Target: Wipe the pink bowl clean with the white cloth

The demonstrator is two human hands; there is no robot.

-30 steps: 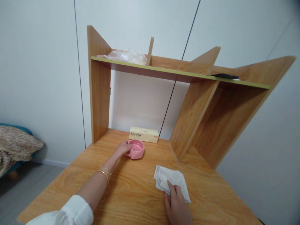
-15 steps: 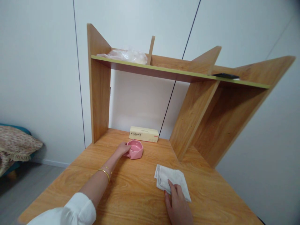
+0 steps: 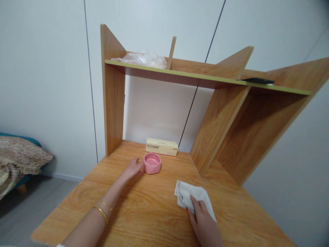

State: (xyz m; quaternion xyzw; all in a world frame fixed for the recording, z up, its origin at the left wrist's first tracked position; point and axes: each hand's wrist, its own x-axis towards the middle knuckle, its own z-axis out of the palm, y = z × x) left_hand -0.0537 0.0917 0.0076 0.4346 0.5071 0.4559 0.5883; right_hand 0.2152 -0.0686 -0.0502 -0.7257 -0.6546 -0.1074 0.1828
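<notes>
A pink ashtray (image 3: pixel 152 164) with an angular outer wall stands upright on the wooden desk, in front of a cream box. Close by its left side is my left hand (image 3: pixel 134 167), fingers parted and around nothing; whether a fingertip still touches the wall is hard to tell. A gold bracelet circles that wrist. Toward the front right of the desk, my right hand (image 3: pixel 204 219) grips the near edge of a folded white cloth (image 3: pixel 194 196), thumb on one side and fingers over it. The cloth lies mostly flat on the desktop.
The cream box (image 3: pixel 161 146) sits at the back of the desk (image 3: pixel 144 206). Above it runs a shelf (image 3: pixel 185 76) with a clear plastic bag (image 3: pixel 146 60) and a flat black object (image 3: pixel 257 81). Upright panels (image 3: pixel 221 123) stand at right. A patterned blanket (image 3: pixel 23 154) lies at far left.
My left hand has let go of the ashtray and drawn back slightly to its left. The right hand keeps its hold on the cloth. The whole view has shifted a little.
</notes>
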